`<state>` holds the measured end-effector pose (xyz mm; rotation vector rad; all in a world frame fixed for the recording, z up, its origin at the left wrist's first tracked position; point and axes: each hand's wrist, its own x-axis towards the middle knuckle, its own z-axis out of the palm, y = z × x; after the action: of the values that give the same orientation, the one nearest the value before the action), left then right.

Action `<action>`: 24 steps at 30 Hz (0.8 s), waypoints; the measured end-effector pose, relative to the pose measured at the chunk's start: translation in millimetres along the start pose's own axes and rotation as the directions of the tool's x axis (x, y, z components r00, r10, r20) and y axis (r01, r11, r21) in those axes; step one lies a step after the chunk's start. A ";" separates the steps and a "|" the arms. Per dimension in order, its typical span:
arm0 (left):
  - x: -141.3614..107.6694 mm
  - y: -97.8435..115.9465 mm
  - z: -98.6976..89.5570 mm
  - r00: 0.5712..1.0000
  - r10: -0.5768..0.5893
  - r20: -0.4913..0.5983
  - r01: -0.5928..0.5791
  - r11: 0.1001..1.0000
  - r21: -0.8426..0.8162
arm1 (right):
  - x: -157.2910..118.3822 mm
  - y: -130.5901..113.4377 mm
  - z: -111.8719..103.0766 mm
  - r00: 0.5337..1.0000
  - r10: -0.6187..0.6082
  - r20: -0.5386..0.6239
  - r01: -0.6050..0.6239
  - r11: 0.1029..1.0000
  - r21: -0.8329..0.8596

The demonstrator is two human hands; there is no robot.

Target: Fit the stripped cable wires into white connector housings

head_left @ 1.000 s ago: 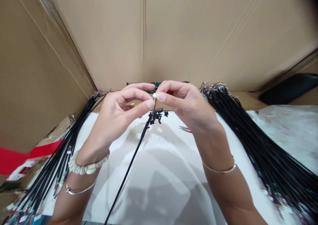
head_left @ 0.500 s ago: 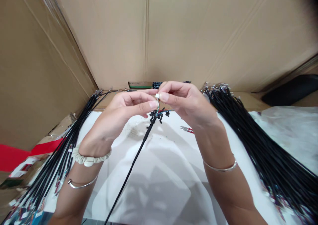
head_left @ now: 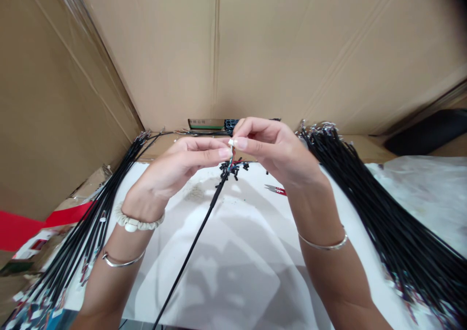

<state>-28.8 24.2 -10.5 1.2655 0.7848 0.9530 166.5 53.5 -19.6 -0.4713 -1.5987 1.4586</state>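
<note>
My left hand [head_left: 178, 167] and my right hand [head_left: 272, 147] meet at a small white plastic connector [head_left: 230, 143], each pinching it between thumb and forefinger. Thin coloured wires [head_left: 230, 162] run down from the connector into a single black cable [head_left: 193, 245], which trails toward me over the table. Just beneath the fingertips lies a small heap of black plastic pieces [head_left: 229, 170]. Neither hand touches the heap.
Bundles of black cables lie to the left [head_left: 91, 228] and right [head_left: 386, 223] on a white sheet [head_left: 233, 271]. Small red-handled snips [head_left: 276, 190] rest near my right wrist. Cardboard walls [head_left: 219, 53] rise behind, and plastic film [head_left: 430, 189] covers the right side.
My left hand has flattened and its wrist has risen up the picture. The coloured wires under the connector show more plainly. My right hand has barely moved.
</note>
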 end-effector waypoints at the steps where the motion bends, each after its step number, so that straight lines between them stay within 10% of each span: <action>1: 0.0 -0.3 -0.5 1.000 0.002 0.002 -0.002 1.000 0.000 | -0.1 0.1 -0.3 1.000 0.001 0.003 -0.001 1.000 0.001; 24: 3.0 -1.3 -2.7 1.000 0.007 0.021 -0.007 1.000 0.024 | 1.0 2.6 -2.3 1.000 -0.023 0.016 0.022 1.000 0.014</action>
<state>-29.8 28.0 -12.1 1.2976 0.7780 0.9370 167.2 56.2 -21.9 -0.4330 -1.6008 1.4594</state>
